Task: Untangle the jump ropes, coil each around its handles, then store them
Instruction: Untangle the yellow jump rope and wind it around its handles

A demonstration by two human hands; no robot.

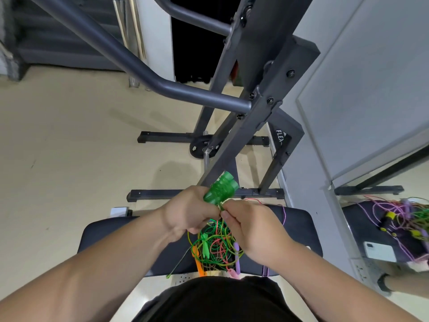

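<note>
My left hand (189, 211) grips a pair of translucent green jump-rope handles (220, 188), held together and pointing up and away from me. My right hand (250, 231) pinches the thin green cord (222, 208) just below those handles. Beneath both hands a tangle of ropes (216, 247) lies on the black padded bench (299, 228): green, orange, pink and yellow cords, with a green handle (205, 246), an orange handle (199, 263) and a purple handle (237, 257) showing. A pink cord (283, 213) trails toward the bench's far right.
A grey steel gym frame (250, 126) rises right behind the bench, its feet on the beige floor (69, 147). A weight plate (200, 147) sits at its base. A mirror at the right reflects the bench, the ropes and a white phone (379, 251).
</note>
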